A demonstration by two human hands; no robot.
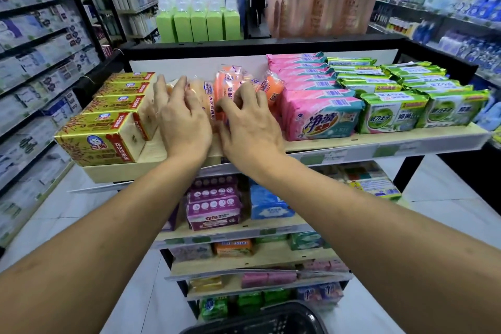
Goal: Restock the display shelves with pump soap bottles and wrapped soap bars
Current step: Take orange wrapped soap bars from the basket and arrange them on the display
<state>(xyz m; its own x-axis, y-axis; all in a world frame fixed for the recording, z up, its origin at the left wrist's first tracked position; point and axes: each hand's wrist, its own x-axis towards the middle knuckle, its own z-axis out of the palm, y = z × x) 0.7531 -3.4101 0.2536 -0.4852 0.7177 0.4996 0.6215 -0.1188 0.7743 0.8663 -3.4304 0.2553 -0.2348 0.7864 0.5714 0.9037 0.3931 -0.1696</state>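
Orange wrapped bars (225, 83) right of gold boxes (108, 122) | seem slick, light | left hand (181, 122) flat, right hand (252, 130) pinching them | grip sides

The soap boxes (100, 141) are gold-and-red, the wrapped bars (225, 81) orange, the packs (320, 116) pink.

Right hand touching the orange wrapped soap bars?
Touching. Head view: the right hand curls its fingers onto the orange wrapped soap bars, pinching the wrapper; no gap shows.
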